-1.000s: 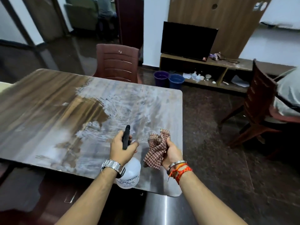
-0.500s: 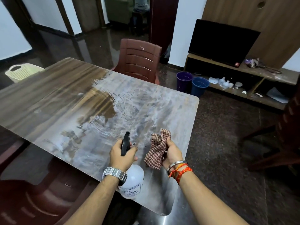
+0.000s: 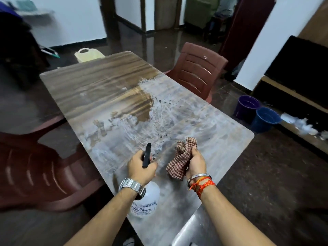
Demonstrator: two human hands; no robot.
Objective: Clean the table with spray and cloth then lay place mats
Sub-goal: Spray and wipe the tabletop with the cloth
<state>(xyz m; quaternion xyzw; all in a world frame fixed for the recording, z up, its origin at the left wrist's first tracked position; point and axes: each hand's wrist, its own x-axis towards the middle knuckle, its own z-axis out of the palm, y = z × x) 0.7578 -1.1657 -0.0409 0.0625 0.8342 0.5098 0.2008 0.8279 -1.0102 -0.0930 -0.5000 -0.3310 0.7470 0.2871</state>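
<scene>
Gripping the spray bottle [image 3: 145, 201] by its black head, the left hand [image 3: 141, 168] holds it above the near end of the table [image 3: 92, 89]. Just beside it, the right hand [image 3: 196, 162] clutches a bunched checked cloth [image 3: 179, 163] over the wet, smeared tabletop.

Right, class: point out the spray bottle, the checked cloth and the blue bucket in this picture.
spray bottle [image 3: 147, 203], head view, on its clear body below the left wrist.
checked cloth [image 3: 179, 165], head view, on the bunched middle fold.
blue bucket [image 3: 262, 124], head view, on its outer wall.
</scene>
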